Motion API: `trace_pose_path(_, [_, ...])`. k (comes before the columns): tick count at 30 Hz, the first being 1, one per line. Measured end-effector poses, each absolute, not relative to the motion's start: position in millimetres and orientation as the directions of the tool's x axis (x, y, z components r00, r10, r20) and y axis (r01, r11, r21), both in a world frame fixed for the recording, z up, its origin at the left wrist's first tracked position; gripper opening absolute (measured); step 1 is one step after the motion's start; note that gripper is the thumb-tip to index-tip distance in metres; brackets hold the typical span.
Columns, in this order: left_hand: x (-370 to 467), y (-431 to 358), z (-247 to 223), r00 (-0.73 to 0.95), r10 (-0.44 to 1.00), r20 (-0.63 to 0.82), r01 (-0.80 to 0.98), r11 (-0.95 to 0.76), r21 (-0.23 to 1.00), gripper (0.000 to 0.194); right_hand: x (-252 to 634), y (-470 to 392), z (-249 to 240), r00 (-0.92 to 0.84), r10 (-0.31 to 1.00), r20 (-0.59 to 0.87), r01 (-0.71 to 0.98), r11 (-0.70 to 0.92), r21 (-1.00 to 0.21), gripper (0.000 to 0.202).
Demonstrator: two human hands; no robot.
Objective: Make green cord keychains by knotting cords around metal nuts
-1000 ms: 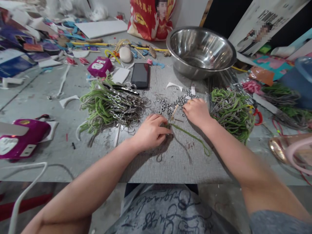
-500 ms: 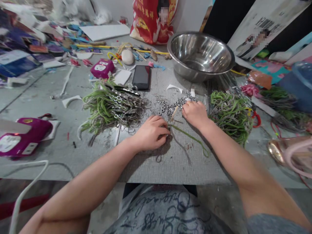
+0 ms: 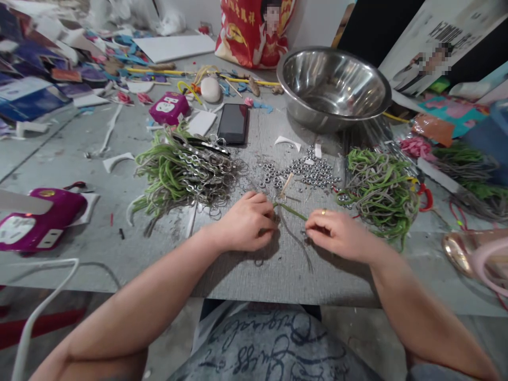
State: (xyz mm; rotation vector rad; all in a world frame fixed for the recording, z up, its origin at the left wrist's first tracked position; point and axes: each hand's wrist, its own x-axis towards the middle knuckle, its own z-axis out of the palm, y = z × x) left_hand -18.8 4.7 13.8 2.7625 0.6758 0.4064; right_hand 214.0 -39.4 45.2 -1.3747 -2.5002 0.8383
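A green cord (image 3: pixel 291 211) runs between my two hands over the grey table. My left hand (image 3: pixel 254 222) is closed on the cord's left end, and a grey cord (image 3: pixel 296 237) trails from beside it. My right hand (image 3: pixel 337 231), with a ring on one finger, pinches the right part of the green cord. Beyond the hands lie many small metal rings (image 3: pixel 317 173) and a thin wooden stick (image 3: pixel 286 185). A bundle of green and grey cords with metal chains (image 3: pixel 186 169) is left of them, and another cord bundle (image 3: pixel 381 185) is at the right.
A steel bowl (image 3: pixel 333 114) stands behind the metal rings, near a black phone (image 3: pixel 233 124). Purple power sockets (image 3: pixel 170 108) and coloured scraps lie at the left. Red-handled scissors (image 3: pixel 425 197) and a pink-handled item (image 3: pixel 482 254) are at the right.
My right hand has moved from the metal rings back toward me and now grips the green cord. My left hand has stayed nearly in place. The view has shifted slightly.
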Motion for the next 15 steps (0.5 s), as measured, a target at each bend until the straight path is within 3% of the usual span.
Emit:
trace_pose_path(4, [-18.7,3.1,15.7,0.883,0.437,0.173,0.367,-0.871,0.327,0.022,210.5,-56.8,51.3,-0.593,0.746,-0.303,0.750,0.374,-0.546,0.017])
trace_pose_path(11, [-16.6,2.3,7.5,0.844,0.459,0.277,0.366,-0.871,0.327,0.017,199.2,-67.3,51.7,-0.541,0.743,-0.395,0.825,0.375,-0.423,0.020])
trace_pose_path(13, [-12.4,-0.8,4.0,0.842,0.438,0.316,0.358,-0.891,0.280,0.016,202.4,-61.8,50.9,-0.590,0.720,-0.366,0.763,0.347,-0.546,0.018])
trace_pose_path(15, [-5.9,-5.3,1.2,0.853,0.401,0.334,0.340,-0.912,0.227,0.017,209.7,-53.2,47.0,-0.689,0.658,-0.304,0.586,0.259,-0.768,0.014])
